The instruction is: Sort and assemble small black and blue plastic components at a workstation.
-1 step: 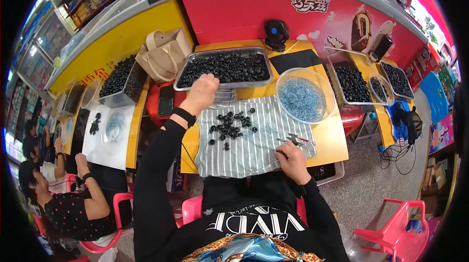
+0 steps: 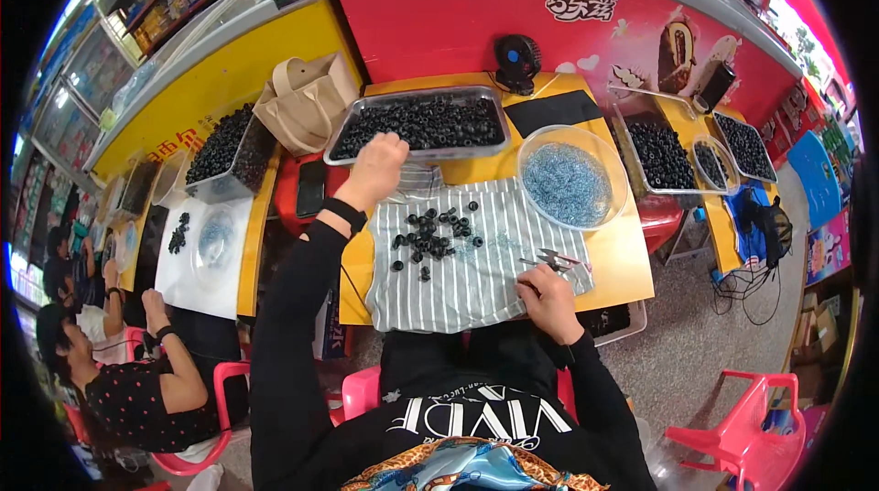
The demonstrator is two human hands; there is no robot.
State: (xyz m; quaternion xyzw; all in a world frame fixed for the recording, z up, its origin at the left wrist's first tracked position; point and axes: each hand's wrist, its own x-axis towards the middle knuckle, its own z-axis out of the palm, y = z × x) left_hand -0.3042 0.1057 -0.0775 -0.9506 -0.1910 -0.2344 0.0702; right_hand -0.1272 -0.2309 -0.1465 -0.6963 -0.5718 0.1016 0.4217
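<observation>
At the near-left rim of a clear plastic tray [image 2: 341, 154] heaped with small black ring-like parts [image 2: 421, 120], my left hand [image 2: 377, 166] is held with its fingers curled together. What it grips, if anything, is hidden. Curled fingers of my right hand [image 2: 551, 303] rest on the right part of a grey-and-white striped cloth [image 2: 439, 294]; I cannot make out what is in them. Just beyond it lie dark metal snips [image 2: 554, 259]. Loose black parts [image 2: 426, 237] are scattered on the cloth. A round clear tub [image 2: 529, 145] holds many small bluish, see-through pieces [image 2: 568, 182].
A small black fan [image 2: 517, 63] and a black sheet [image 2: 554, 112] are at the table's back. A beige bag [image 2: 307, 107] and a phone [image 2: 311, 187] lie left. More bins of black parts [image 2: 661, 157] stand on both sides. A co-worker [image 2: 137, 381] sits at left; a pink chair [image 2: 746, 422] stands right.
My left hand has shifted very slightly at the tray's rim. Nothing else has visibly changed.
</observation>
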